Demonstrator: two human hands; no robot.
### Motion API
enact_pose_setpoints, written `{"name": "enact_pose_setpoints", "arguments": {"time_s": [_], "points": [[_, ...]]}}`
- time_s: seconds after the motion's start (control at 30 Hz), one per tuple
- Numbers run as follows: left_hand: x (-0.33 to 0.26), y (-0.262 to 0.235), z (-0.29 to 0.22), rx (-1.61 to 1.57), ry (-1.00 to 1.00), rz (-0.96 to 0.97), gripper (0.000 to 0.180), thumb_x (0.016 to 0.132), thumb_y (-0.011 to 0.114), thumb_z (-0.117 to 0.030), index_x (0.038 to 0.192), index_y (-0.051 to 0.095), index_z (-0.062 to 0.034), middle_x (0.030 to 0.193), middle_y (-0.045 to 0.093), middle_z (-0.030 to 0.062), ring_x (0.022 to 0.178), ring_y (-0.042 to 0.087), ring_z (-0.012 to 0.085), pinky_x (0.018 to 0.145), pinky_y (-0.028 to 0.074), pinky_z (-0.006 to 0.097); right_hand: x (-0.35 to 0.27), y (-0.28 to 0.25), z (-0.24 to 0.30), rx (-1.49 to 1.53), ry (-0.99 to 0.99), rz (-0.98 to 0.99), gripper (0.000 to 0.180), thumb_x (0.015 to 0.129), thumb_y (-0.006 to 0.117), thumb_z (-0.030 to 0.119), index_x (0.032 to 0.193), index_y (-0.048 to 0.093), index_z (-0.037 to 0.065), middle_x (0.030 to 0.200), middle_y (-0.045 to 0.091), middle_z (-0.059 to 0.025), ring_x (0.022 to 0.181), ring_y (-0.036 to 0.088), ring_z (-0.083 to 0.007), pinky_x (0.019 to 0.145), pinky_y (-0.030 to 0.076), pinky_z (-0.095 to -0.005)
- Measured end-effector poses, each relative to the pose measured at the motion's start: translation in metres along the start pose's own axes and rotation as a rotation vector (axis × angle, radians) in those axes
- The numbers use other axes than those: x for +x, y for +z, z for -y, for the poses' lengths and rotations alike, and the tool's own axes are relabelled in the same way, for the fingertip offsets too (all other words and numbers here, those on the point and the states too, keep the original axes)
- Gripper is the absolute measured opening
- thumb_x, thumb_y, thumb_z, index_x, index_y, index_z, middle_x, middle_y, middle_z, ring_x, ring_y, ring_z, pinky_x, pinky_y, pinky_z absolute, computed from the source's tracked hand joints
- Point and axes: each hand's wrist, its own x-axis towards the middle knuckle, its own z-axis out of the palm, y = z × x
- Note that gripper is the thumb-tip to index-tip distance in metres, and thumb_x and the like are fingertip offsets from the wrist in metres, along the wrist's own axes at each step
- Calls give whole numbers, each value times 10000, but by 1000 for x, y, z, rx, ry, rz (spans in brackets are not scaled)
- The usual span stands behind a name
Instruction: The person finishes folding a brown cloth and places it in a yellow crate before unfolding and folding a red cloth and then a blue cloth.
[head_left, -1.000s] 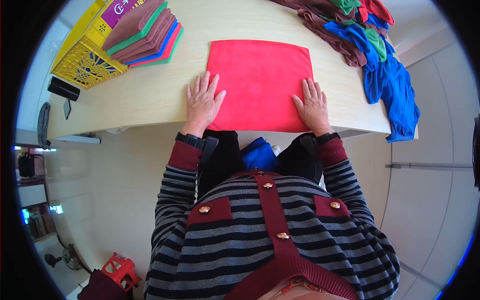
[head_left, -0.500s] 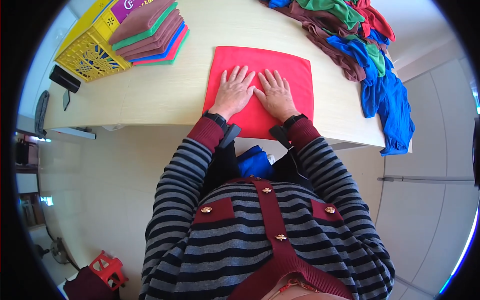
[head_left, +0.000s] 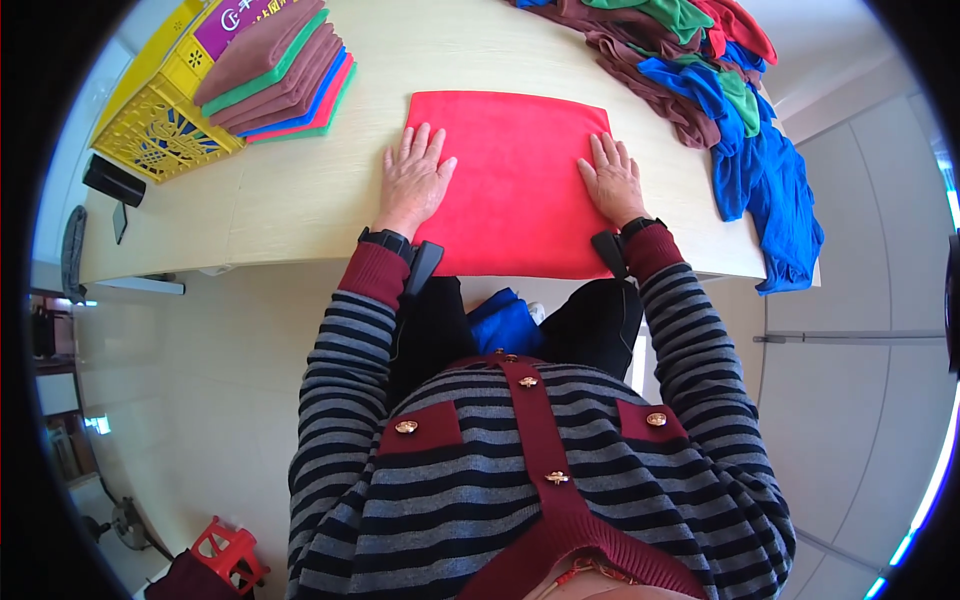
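Note:
A red cloth (head_left: 510, 185) lies spread flat on the pale wooden table, its near edge reaching the table's front edge. My left hand (head_left: 413, 182) rests flat over the cloth's left edge, fingers stretched out and pointing away from me. Across from it, my right hand (head_left: 614, 180) lies flat at the cloth's right edge with its fingers extended. Neither hand grips anything. Both wrists wear black straps with a dark piece jutting inward.
At the far left, a stack of folded cloths (head_left: 275, 75) in brown, green, blue and red leans by a yellow crate (head_left: 160, 125). A black cylinder (head_left: 114, 180) lies near the left edge. Loose crumpled cloths (head_left: 690, 80) heap at the far right, one blue cloth (head_left: 775, 200) drooping over the edge.
My hands have slid apart from the middle of the red cloth, the left one to its left edge and the right one to its right edge. The cloth looks flat in both.

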Motion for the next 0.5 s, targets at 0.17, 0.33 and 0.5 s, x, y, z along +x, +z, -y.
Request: {"name": "enact_pose_setpoints", "arguments": {"time_s": [0.17,0.33,0.5], "points": [[7,-7,7,113,-60,60,598,1035,430,-455,1530,393,-122,1611,332,122,1506,260,320,1201,190,577,11,-21,3,-125,-14,126,698,1025,410,533,1567,307,104,1611,312,-160,1492,259,-400,1185,243,-571],[43,-9,-23,96,51,17,590,1029,454,-417,1523,398,-99,1606,338,128,1507,260,316,1206,191,574,43,-9,49,-58,-148,34,679,1027,423,508,1561,314,103,1609,317,-151,1497,257,-389,1185,242,-584],[80,22,-38,83,207,25,567,1029,457,-391,1521,408,-113,1599,356,111,1503,273,295,1210,188,564,80,20,117,117,-292,13,641,1019,442,495,1535,378,120,1581,375,-138,1479,301,-360,1176,268,-560]]}}
